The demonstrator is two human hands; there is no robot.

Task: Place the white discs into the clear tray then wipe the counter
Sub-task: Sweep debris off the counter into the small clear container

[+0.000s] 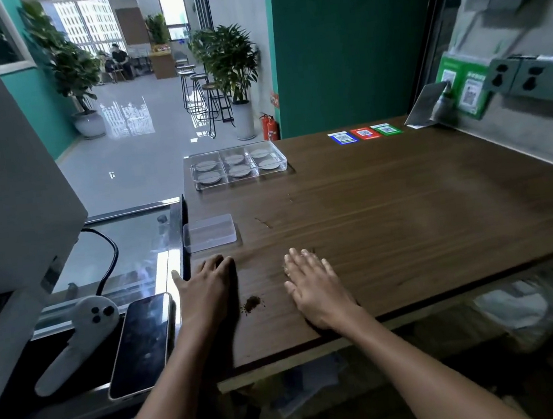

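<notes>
A clear tray [281, 155] with several compartments sits at the far left corner of the dark wooden counter [405, 201]. Each compartment holds a white disc [207, 164]. My left hand [204, 286] lies flat and empty near the counter's left edge. My right hand [315, 287] rests flat on the counter, fingers apart, holding nothing. Between the two hands lies a small pile of brown crumbs [252, 303]. No cloth is in sight.
A clear plastic lid [209, 233] lies just beyond my left hand. A phone [142, 345] and a white controller [82, 334] lie left of the counter beside a grey machine [1, 192]. QR stickers [364, 133] and a wall with sockets [535, 76] are at the right.
</notes>
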